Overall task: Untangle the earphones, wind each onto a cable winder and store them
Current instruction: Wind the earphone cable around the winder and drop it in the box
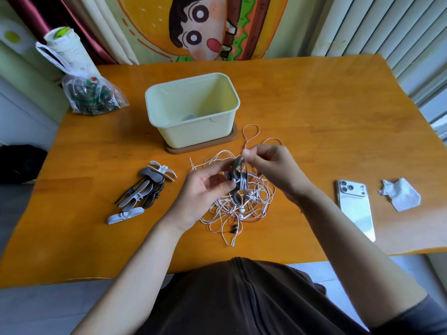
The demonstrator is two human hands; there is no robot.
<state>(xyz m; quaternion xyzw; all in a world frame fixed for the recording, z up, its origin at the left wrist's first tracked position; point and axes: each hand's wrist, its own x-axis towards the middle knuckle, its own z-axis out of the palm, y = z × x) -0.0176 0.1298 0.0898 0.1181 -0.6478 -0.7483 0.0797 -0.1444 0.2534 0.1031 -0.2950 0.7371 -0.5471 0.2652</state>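
Table (314, 105): orange wood w/ a glossy top. I see it running edge to edge.
Room: dark-red curtain (79, 25) at back L, cartoon-face cloth (200, 27) at centre, pale slatted blinds (387, 27) at R.
Far L: clear plastic bag (93, 96) of dark bits on the table's back corner, w/ a white roll (65, 44) behind it.
Spare winders (145, 189): loose pile of grey, black and white ones, L of my hands.
Bin (193, 137): cream tub, open top, sitting on a brown base (205, 146). There's a small grey thing inside, can't tell what.
Left hand (205, 187): fingers curled round a grey winder (238, 181), held just above the tangle.
Earphones (242, 211): white and orange-white cables in one messy heap at centre front. Buds and a dark plug show near the bottom, and one orange loop reaches toward the bin.
Right hand (268, 163): pinching a cable at the winder's top end.
R side: phone (354, 206) lying back up in a clear case. Crumpled paper (399, 194) sits just beyond it.
Writing: there's green print on the bag, too blurry to read.
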